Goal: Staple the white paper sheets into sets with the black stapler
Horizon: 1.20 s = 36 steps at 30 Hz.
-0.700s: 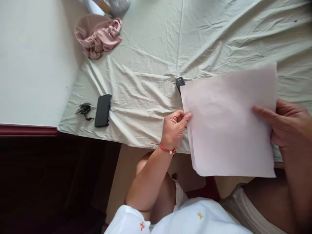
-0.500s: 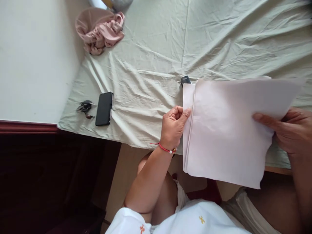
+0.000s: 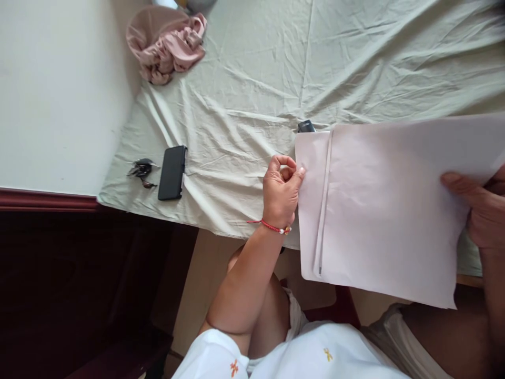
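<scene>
I hold pale pink paper sheets (image 3: pixel 386 205) above the near edge of a bed covered by a pale green sheet (image 3: pixel 252 95). My left hand (image 3: pixel 281 190), with a red bracelet at the wrist, pinches the left edge of the lower sheet (image 3: pixel 310 210). My right hand (image 3: pixel 483 213) at the frame's right edge grips the upper sheet, thumb on top. The upper sheet lies shifted to the right, so a narrow strip of the lower one shows at the left.
A black phone (image 3: pixel 172 172) and a small dark bunch of keys (image 3: pixel 140 169) lie near the bed's left corner. Crumpled pink cloth (image 3: pixel 168 39) sits at the far left. A small black object (image 3: pixel 306 126) pokes out behind the paper. White wall (image 3: pixel 59 95) at left.
My right hand has drawn the upper sheet to the right, off the lower one, exposing a strip of it. My left hand has kept its pinch on the left edge.
</scene>
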Motion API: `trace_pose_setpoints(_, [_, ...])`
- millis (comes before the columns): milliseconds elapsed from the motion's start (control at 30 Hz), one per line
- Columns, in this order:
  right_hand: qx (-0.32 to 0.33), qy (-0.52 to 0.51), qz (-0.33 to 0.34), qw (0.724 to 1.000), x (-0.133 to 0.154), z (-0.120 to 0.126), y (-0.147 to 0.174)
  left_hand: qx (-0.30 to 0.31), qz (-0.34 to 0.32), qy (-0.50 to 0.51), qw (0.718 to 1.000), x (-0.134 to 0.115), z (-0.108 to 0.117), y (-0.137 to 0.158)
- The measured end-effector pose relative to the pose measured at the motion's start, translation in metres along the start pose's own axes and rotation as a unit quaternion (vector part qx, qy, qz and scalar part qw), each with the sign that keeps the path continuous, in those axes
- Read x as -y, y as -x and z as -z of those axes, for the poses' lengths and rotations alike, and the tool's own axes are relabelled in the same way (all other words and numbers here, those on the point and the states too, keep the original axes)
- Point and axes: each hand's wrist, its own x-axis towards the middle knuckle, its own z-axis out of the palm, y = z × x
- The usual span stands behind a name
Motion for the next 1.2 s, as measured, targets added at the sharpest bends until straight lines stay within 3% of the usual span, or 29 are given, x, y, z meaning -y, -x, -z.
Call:
trace_pose_setpoints(200, [0.023, -0.037, 0.037, 0.998, 0.013, -0.007, 0.016, 0.035, 0.030, -0.055, 0.997, 0.003, -0.004, -0.002])
trace_pose_setpoints(533, [0.006, -0.067, 0.030, 0.997, 0.015, -0.012, 0.015, 0.050, 0.054, 0.020, 0.997, 0.000, -0.008, 0.001])
trace_pose_setpoints(1000, [-0.002, -0.110, -0.037, 0.993, 0.017, -0.020, 0.013, 0.083, 0.051, 0.041, 0.994, 0.004, -0.004, 0.000])
trace_pose_setpoints(1200, [0.026, -0.075, -0.034, 0.996, 0.017, -0.020, 0.017, 0.051, 0.058, 0.025, 0.997, 0.009, -0.001, -0.004])
